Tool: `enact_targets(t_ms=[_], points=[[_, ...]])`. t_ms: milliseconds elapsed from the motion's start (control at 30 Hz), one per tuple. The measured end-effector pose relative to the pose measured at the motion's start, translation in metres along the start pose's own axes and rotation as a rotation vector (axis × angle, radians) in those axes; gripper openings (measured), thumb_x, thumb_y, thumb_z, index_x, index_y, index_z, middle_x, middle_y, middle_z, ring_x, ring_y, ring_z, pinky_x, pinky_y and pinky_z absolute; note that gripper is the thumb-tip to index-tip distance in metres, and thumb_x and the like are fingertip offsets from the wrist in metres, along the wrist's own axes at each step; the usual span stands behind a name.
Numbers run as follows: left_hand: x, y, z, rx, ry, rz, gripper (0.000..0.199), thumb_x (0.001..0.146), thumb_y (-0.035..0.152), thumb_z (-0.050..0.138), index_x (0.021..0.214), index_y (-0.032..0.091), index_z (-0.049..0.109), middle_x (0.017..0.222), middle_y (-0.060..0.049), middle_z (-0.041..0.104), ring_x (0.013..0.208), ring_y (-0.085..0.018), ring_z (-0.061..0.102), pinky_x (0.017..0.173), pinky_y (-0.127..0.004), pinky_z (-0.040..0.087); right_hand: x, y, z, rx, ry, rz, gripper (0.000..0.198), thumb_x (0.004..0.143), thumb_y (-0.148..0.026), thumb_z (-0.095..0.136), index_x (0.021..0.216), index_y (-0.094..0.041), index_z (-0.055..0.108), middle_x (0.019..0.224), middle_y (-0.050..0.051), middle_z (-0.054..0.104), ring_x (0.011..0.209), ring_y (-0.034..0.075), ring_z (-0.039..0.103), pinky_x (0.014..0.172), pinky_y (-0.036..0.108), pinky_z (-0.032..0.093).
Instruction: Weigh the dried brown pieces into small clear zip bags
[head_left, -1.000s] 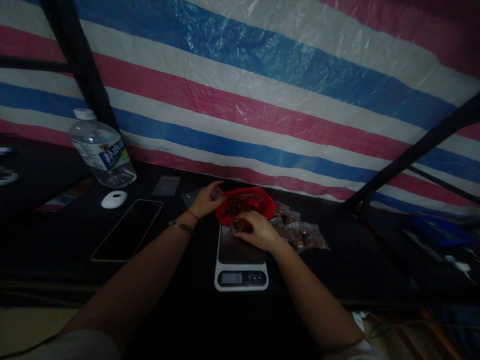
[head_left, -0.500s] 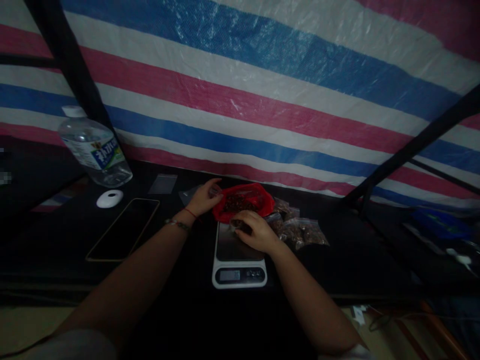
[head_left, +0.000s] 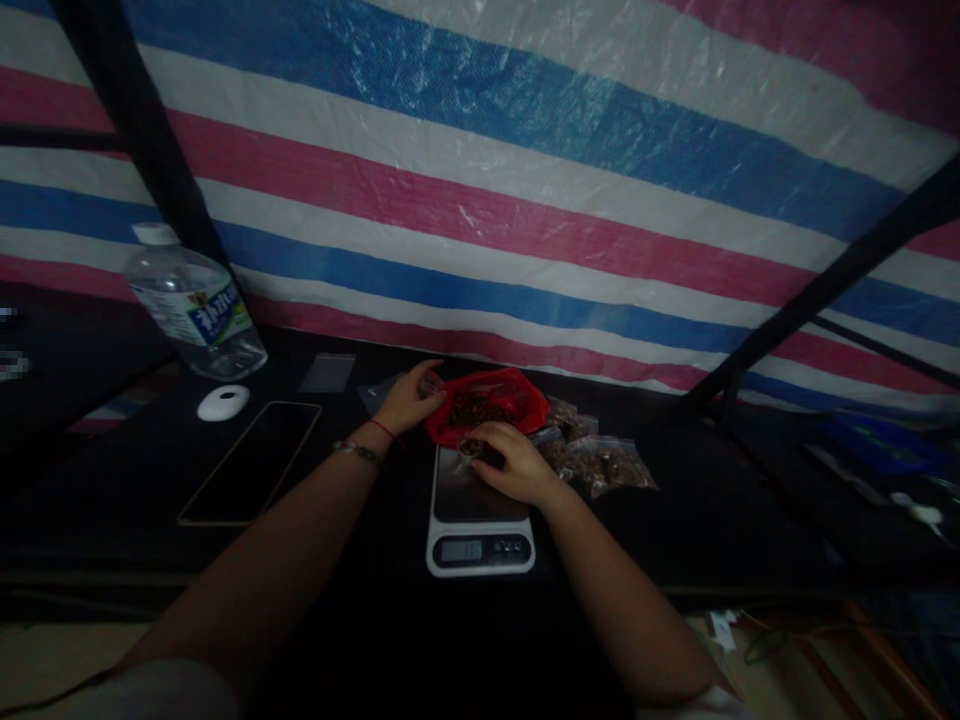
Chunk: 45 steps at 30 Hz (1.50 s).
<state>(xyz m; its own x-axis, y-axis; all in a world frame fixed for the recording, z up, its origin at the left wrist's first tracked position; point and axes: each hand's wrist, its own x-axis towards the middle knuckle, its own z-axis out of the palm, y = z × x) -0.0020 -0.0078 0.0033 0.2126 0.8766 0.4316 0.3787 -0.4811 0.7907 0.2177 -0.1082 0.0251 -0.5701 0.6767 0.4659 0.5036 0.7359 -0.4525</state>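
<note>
My right hand (head_left: 516, 464) is closed on a small clear cup (head_left: 470, 449) with brown bits in it, at the back of the kitchen scale (head_left: 480, 492). The scale has a white body, a dark plate and a lit display. Whether the cup rests on the plate, I cannot tell. My left hand (head_left: 409, 400) has its fingers curled round a small clear round piece (head_left: 430, 385), beside the left edge of a red bag (head_left: 534, 402). That bag lies open, with dark brown bits inside. A clear plastic bag (head_left: 377, 394) lies behind my left wrist.
Several filled zip bags (head_left: 628, 464) lie to the right of the scale. On the left are a flat clear bag (head_left: 328, 373), a phone (head_left: 253, 464), a white oval object (head_left: 223, 403) and a large water bottle (head_left: 196, 305). A striped sheet (head_left: 480, 220) hangs behind.
The scale's display shows a different reading. More of the brown bits in the clear cup is visible at my right fingertips. My left hand has hardly moved; the view has shifted slightly.
</note>
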Motion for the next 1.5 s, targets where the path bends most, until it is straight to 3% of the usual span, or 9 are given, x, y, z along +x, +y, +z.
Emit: enact_targets(t_ms=[233,400,600,767,1000,1100,1267,1367,1500], points=[[0.0,-0.001,0.0,0.031,-0.006,0.0,0.058,0.072,0.032,0.06,0.127,0.016,0.049,0.094,-0.005,0.065,0.079,-0.016,0.063,0.076,-0.032,0.051,-0.002,0.001,0.0,-0.002,-0.002,0.066,0.043,0.077,-0.02,0.064,0.119,-0.021,0.055,0.116,0.009,0.063,0.108,0.021,0.057,0.094,0.039,0.045],[0.001,-0.007,0.0,0.026,-0.014,0.004,0.06,0.073,0.033,0.061,0.129,0.017,0.048,0.095,-0.006,0.065,0.08,-0.017,0.063,0.076,-0.033,0.051,0.0,0.0,-0.001,-0.022,-0.026,0.019,0.032,0.079,-0.02,0.063,0.112,-0.02,0.06,0.106,0.007,0.065,0.101,0.02,0.058,0.091,0.037,0.044],[0.0,-0.007,0.001,0.036,-0.016,0.004,0.058,0.073,0.032,0.06,0.129,0.017,0.048,0.096,-0.006,0.065,0.079,-0.016,0.063,0.075,-0.031,0.051,-0.001,-0.003,-0.004,-0.039,-0.006,-0.008,0.041,0.079,-0.023,0.064,0.119,-0.02,0.057,0.108,0.008,0.064,0.102,0.021,0.056,0.092,0.039,0.044],[-0.001,-0.004,0.0,0.025,-0.012,-0.007,0.058,0.073,0.033,0.06,0.128,0.017,0.048,0.094,-0.005,0.065,0.078,-0.016,0.062,0.075,-0.032,0.051,-0.005,0.002,-0.012,-0.042,0.149,0.06,0.041,0.082,-0.031,0.062,0.122,-0.023,0.055,0.119,0.009,0.061,0.112,0.024,0.053,0.098,0.043,0.041],[-0.001,-0.002,0.0,0.013,-0.015,-0.003,0.059,0.073,0.034,0.059,0.128,0.016,0.048,0.095,-0.005,0.064,0.076,-0.016,0.062,0.072,-0.03,0.051,0.01,0.011,-0.04,-0.099,0.389,0.177,0.021,0.09,-0.025,0.047,0.101,-0.022,0.065,0.1,0.007,0.067,0.1,0.021,0.059,0.091,0.039,0.045],[0.0,-0.002,-0.001,0.018,0.003,-0.001,0.058,0.073,0.034,0.059,0.127,0.016,0.048,0.095,-0.006,0.065,0.077,-0.016,0.062,0.074,-0.031,0.051,0.036,0.015,-0.048,-0.146,0.249,0.194,0.026,0.089,-0.017,0.044,0.101,-0.019,0.067,0.103,0.006,0.068,0.099,0.019,0.06,0.09,0.034,0.045],[0.002,-0.003,-0.006,0.072,0.253,-0.065,0.059,0.074,0.034,0.06,0.128,0.014,0.046,0.097,-0.007,0.064,0.08,-0.018,0.061,0.077,-0.033,0.05,0.085,0.033,-0.037,-0.269,-0.315,0.18,0.029,0.081,-0.007,0.049,0.096,-0.017,0.071,0.101,0.006,0.071,0.095,0.018,0.063,0.088,0.027,0.044],[0.003,-0.005,-0.009,0.107,0.35,-0.084,0.064,0.073,0.033,0.063,0.13,0.015,0.042,0.099,-0.007,0.063,0.088,-0.019,0.061,0.083,-0.034,0.049,0.101,0.041,-0.019,-0.282,-0.474,0.218,0.027,0.082,-0.011,0.052,0.1,-0.018,0.071,0.102,0.005,0.071,0.092,0.018,0.064,0.081,0.025,0.044],[0.004,-0.006,-0.008,0.121,0.342,-0.099,0.068,0.072,0.034,0.064,0.132,0.016,0.039,0.099,-0.007,0.062,0.09,-0.02,0.061,0.085,-0.036,0.048,0.103,0.048,0.002,-0.256,-0.548,0.272,0.03,0.077,-0.026,0.065,0.105,-0.017,0.069,0.103,0.007,0.071,0.085,0.019,0.065,0.071,0.024,0.046]])
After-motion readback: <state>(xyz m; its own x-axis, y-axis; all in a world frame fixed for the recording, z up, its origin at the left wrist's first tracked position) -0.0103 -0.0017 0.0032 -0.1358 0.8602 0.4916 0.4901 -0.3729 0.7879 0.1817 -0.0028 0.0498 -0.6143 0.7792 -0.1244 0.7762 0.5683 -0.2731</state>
